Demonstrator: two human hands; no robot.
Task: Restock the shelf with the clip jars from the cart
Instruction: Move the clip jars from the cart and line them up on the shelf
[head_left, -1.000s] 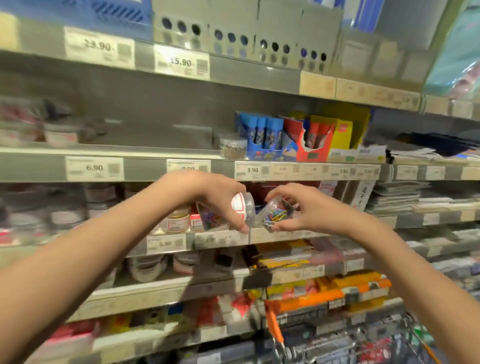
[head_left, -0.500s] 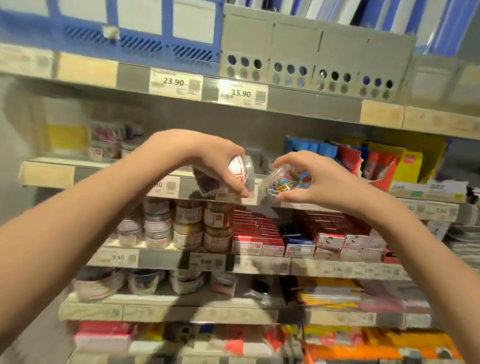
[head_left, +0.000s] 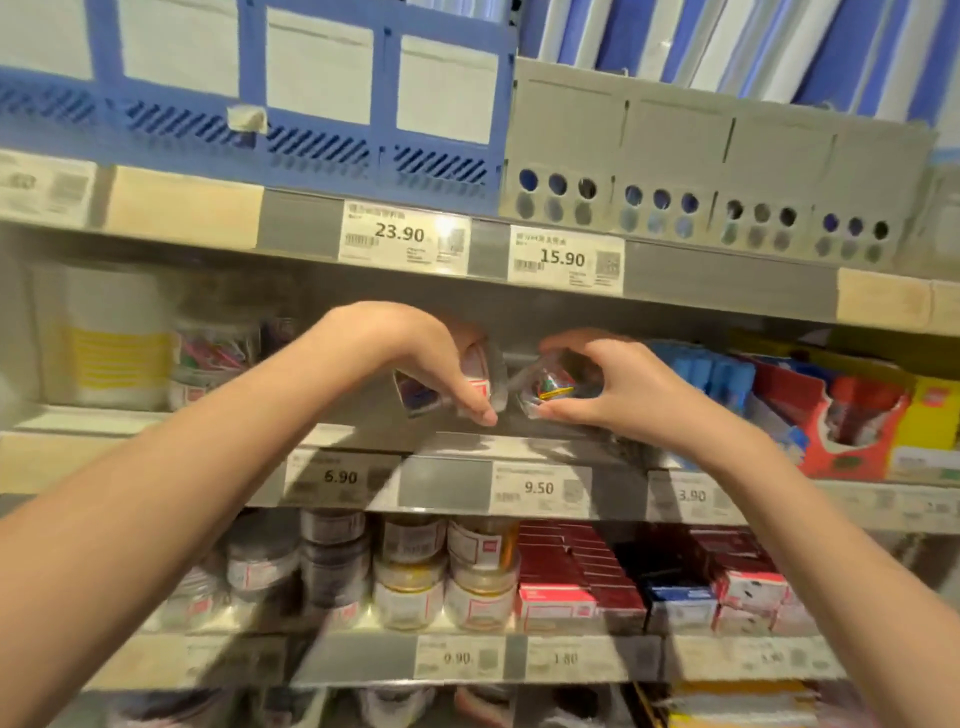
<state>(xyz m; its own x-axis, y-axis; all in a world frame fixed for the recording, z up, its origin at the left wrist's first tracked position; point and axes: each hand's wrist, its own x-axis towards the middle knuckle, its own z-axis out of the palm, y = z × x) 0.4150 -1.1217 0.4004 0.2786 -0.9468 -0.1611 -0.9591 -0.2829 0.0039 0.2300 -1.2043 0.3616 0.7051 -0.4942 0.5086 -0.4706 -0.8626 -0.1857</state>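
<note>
Gripping one tilted jar (head_left: 457, 382) in left hand (head_left: 415, 358), another jar (head_left: 550, 389) in right hand (head_left: 613, 387), above shelf (head_left: 447, 491) gap for stocking.

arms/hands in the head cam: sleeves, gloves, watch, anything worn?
Both forearms are bare as far as the frame shows, with no sleeve edge in view. The left hand and right hand wear no gloves. No watch, bracelet or ring shows on the visible sides of the wrists and fingers. No markings, tape or cables on either arm.
</note>
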